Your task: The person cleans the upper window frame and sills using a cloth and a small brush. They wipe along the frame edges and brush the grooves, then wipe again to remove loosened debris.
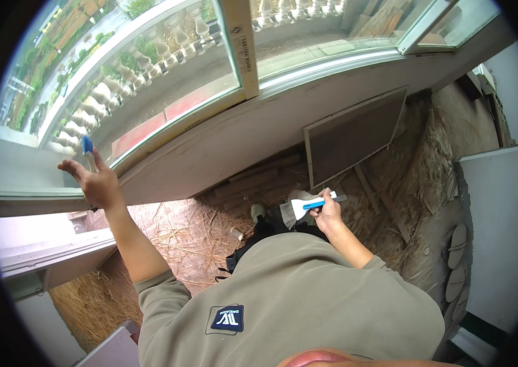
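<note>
My left hand [101, 185] is raised at the window on the left. It grips a small tool with a blue end [87, 145] and a pale shaft, which points up toward the glass; its exact kind is unclear. Some of the fingers stick out to the side. Low in front of my body, my right hand [330, 215] is closed around the handle of a white-and-blue brush [299, 208]. Its pale bristles face left, and a grey end pokes out past my fingers. The window frame [244, 49] runs across above both hands.
A framed screen panel [357, 136] leans against the wall below the window. Straw [179, 241] and wood pieces [259, 183] litter the floor. Slippers [456, 244] lie beside a white panel [503, 232] on the right. Balusters [143, 64] stand outside.
</note>
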{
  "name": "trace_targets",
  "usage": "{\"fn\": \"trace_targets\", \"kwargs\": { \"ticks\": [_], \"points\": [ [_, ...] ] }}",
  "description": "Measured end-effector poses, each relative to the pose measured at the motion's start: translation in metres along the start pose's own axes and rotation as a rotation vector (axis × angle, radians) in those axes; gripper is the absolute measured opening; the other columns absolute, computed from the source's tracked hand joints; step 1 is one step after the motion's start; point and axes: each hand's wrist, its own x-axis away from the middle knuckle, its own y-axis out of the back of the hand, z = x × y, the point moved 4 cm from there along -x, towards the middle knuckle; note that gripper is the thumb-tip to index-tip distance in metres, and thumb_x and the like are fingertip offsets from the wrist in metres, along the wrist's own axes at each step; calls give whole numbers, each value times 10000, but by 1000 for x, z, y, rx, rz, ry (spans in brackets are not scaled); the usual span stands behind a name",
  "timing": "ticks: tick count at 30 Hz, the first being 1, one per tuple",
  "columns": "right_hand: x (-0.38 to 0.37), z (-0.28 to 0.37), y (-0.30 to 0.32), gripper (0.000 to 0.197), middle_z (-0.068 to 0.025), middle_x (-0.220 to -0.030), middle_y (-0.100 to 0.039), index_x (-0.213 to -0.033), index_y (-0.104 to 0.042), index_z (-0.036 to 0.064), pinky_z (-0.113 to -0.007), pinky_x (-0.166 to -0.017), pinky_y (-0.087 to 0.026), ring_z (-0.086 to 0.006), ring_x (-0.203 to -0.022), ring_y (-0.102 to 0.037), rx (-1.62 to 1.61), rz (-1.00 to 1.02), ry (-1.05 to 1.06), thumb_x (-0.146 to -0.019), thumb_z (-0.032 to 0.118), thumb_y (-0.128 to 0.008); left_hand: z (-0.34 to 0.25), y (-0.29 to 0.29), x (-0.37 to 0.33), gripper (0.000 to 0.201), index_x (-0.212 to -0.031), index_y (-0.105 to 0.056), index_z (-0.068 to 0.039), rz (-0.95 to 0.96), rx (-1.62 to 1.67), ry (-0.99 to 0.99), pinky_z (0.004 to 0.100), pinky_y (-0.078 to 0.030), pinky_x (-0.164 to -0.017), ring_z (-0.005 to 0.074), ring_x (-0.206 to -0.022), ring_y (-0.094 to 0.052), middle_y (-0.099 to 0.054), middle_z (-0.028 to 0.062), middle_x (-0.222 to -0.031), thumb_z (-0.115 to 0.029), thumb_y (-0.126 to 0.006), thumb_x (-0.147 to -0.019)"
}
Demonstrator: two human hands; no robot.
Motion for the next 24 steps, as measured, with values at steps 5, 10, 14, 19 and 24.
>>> {"fn": "trace_targets", "kwargs": {
  "ticks": [5,10,14,19,24],
  "points": [
    [-5,21,34,344,-27,-749,-496,-950,-557,116,-296,-488,-350,-146,-583,-451,-46,-33,31,-1067,438,-546,-96,32,44,548,-1237,-428,5,79,318,-174,509,-503,-918,412,-1052,-594,-498,214,-1244,-428,-662,-995],
    [-7,48,61,334,-22,-746,-509,-927,-549,134,-299,-492,-354,-146,-588,-452,-92,-20,44,-1069,436,-544,-240,27,128,511,-1300,-453,68,863,670,-608,501,-501,-904,478,-1078,-573,-498,287,-1165,121,-516,-796],
    [-14,70,88,334,-27,-756,-505,-919,-548,146,-305,-502,-353,-151,-607,-456,-139,8,44,-1074,442,-527,-307,9,146,244,-1131,-590,58,1052,582,-415,543,-512,-872,484,-1025,-631,-655,292,-1057,-61,-553,-921],
    [-30,85,135,340,-38,-763,-516,-925,-541,143,-302,-496,-356,-157,-597,-455,-185,-14,-10,-1080,444,-508,-358,-4,123,265,-1052,-659,24,973,305,-327,565,-525,-875,499,-956,-669,-702,295,-967,-172,-497,-976],
    [-38,97,163,333,-44,-772,-544,-925,-529,150,-299,-494,-355,-152,-583,-460,-252,10,-21,-1082,442,-503,-392,-27,101,309,-1115,-704,38,1067,-166,-383,467,-567,-934,403,-1085,-705,-716,256,-1158,-132,-534,-921]
  ]
}}
